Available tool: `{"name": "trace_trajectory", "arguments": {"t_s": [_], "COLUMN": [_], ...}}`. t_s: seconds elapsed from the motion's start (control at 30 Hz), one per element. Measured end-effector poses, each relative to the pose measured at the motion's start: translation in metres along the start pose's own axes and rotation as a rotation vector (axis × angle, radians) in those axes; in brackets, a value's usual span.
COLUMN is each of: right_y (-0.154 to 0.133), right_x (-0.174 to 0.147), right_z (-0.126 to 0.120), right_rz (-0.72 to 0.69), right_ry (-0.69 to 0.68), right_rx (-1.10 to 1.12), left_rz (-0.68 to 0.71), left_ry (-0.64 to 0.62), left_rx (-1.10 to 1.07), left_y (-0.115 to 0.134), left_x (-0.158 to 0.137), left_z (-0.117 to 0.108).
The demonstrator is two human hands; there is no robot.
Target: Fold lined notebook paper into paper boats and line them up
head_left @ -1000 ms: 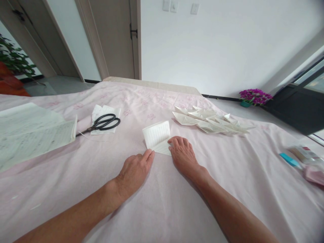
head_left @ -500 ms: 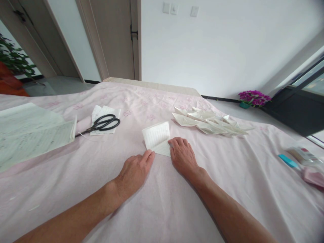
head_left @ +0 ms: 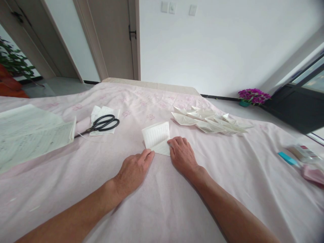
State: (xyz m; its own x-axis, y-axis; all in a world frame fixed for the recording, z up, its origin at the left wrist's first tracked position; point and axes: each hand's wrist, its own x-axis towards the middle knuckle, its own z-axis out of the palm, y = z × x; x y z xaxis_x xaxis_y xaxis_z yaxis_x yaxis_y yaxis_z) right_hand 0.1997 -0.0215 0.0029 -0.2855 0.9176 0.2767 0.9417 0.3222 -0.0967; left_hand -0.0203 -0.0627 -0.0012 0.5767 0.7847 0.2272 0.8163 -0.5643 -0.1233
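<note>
A small folded sheet of lined paper lies in front of me on the pink cloth, its far flap standing up from a crease. My left hand has its thumb and index finger closed on the near left corner. On the right edge, my right hand holds the paper with curled fingers pressed down; its fingertips are partly hidden. Beyond the right hand sit several folded paper boats, grouped close together. Left of the paper, black-handled scissors rest over some paper pieces.
Large written sheets lie at the left on the pink floral cloth. To the right are a blue object, a clear plastic packet and a pink item. Purple flowers stand on the floor by the wall.
The view has shifted very slightly. Both hands and the folded paper stay in nearly the same position.
</note>
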Motion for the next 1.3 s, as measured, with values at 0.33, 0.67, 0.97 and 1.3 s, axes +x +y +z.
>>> {"name": "trace_trajectory", "arguments": {"t_s": [0.33, 0.67, 0.97, 1.3], "right_y": [-0.0007, 0.0025, -0.0004, -0.0032], "right_x": [0.0004, -0.0012, -0.0012, -0.0020], "right_z": [-0.0002, -0.0015, -0.0005, -0.0014], "right_rz": [0.005, -0.019, 0.139, 0.161], "right_ry": [-0.003, 0.018, 0.080, -0.001], "right_rx": [0.006, 0.177, 0.061, 0.031], "left_rz": [-0.017, -0.042, -0.036, -0.035], "left_ry": [0.011, 0.059, 0.118, 0.152], "left_rx": [-0.025, -0.106, -0.183, -0.229], "left_y": [0.0009, -0.0043, -0.0062, -0.0085], "left_x": [0.0009, 0.0023, 0.0050, 0.0044], "left_z": [0.0008, -0.0024, -0.0017, 0.0076]}}
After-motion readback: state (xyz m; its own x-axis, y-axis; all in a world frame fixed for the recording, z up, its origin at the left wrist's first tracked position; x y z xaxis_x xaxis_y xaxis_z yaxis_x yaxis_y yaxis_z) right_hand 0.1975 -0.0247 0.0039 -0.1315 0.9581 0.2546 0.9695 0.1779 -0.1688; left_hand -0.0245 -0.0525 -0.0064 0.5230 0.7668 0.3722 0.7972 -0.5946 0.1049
